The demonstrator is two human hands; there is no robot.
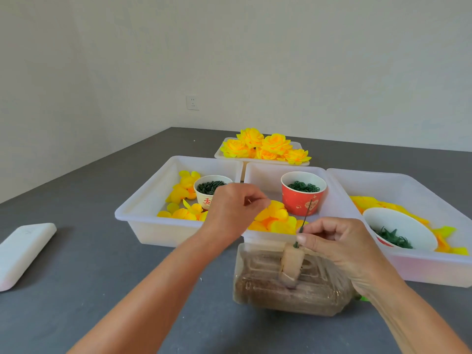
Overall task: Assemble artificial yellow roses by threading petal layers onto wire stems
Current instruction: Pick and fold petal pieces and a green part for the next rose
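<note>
Nearest cam: clear plastic bottle of brown grit [288,284] lying on its side on grey tabletop [102,277]. R hand [339,244] pinches thin dark-green wire stem [305,216], upright over bottle handle. L hand [231,208] hovers w/ fingers curled, thumb & forefinger pinched; what it holds, can't tell. Loose yellow fabric petal layers [277,218] in middle white plastic tray [260,175], just behind the hands.

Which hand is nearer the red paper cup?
Right. The right hand sits just below the red paper cup; the left hand is farther off to its left.
</note>
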